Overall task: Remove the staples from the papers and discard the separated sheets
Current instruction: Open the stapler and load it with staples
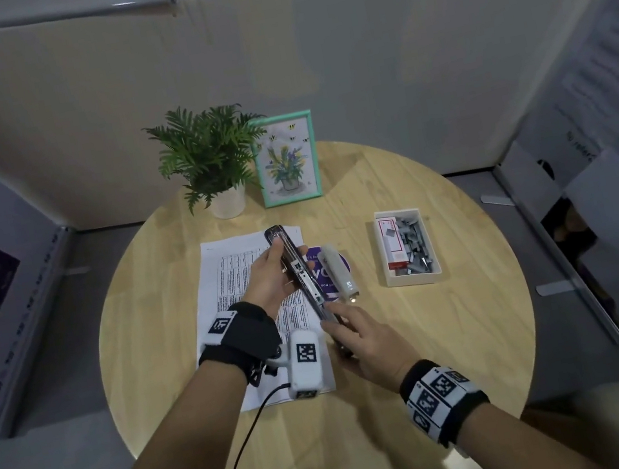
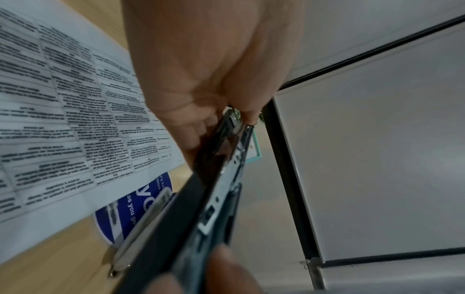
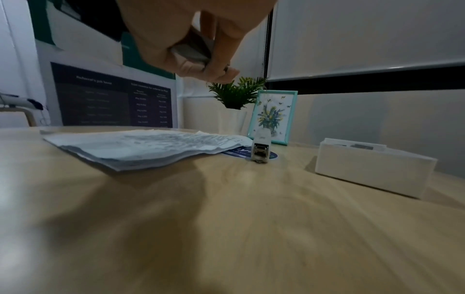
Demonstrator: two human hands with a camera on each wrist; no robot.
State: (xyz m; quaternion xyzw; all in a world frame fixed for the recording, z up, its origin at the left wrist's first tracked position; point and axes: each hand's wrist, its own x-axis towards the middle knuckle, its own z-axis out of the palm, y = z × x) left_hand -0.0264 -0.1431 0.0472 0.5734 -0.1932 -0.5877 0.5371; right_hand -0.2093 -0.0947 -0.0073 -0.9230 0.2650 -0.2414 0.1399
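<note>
A long dark stapler [image 1: 298,273], swung open so its metal staple rail shows, is held in the air over the printed papers [image 1: 224,274]. My left hand [image 1: 272,278] grips its far half, fingers curled under and thumb on top. My right hand [image 1: 358,333] grips its near end. The left wrist view shows the left hand [image 2: 206,69] on the dark stapler [image 2: 219,189] above the papers [image 2: 62,119]. The right wrist view shows the right hand [image 3: 196,39] curled round the stapler's end [image 3: 193,51], with the papers [image 3: 141,147] lying slightly curled on the table.
A small white stapler [image 1: 337,270] lies on a purple round disc [image 1: 317,274] beside the papers. A white box of staples [image 1: 405,246] sits at the right. A potted plant [image 1: 211,156] and a teal picture frame [image 1: 286,157] stand at the round wooden table's [image 1: 461,331] far edge.
</note>
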